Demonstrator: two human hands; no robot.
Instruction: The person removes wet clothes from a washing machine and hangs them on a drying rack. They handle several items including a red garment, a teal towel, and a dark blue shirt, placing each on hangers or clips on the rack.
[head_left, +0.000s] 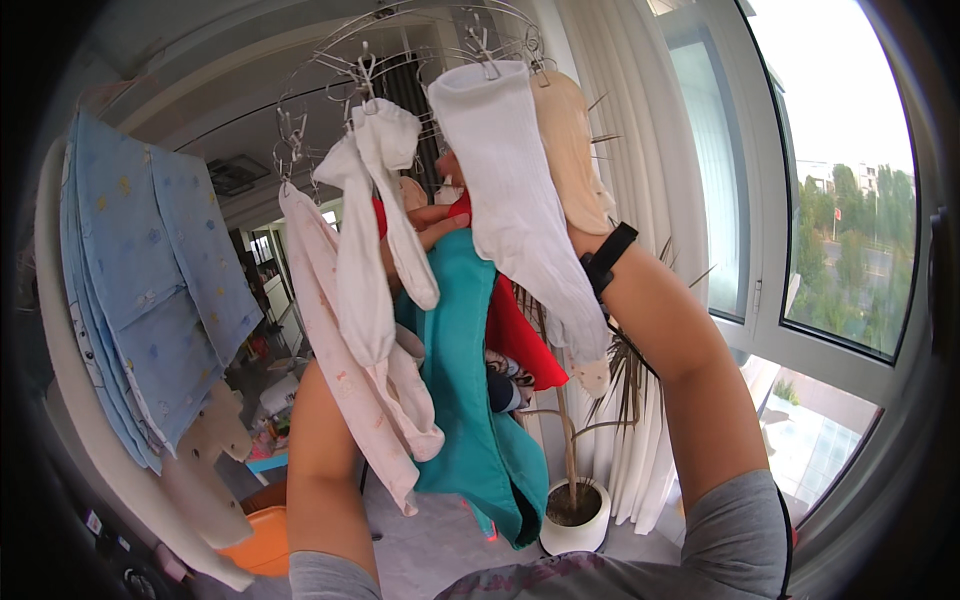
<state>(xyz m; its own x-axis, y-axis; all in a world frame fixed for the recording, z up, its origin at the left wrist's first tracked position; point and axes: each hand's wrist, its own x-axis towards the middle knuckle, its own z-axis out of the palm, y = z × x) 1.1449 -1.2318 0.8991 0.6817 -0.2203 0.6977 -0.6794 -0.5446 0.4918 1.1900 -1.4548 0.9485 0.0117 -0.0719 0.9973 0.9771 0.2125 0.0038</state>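
Observation:
My left hand reaches up among the hanging socks and pinches the top of a teal and red cloth item. The cloth hangs down below it, with a red part behind the teal. Most of my right hand is hidden behind a long white sock and a beige sock; a bit of skin beside the white sock may be its fingers. A small white sock pair and pale pink patterned socks hang at the left, partly covering my left forearm.
Overhead is a round metal hanger with wire clips. Blue patterned cloth hangs at the left above an orange basin. A potted plant stands before white curtains, beside a window on the right.

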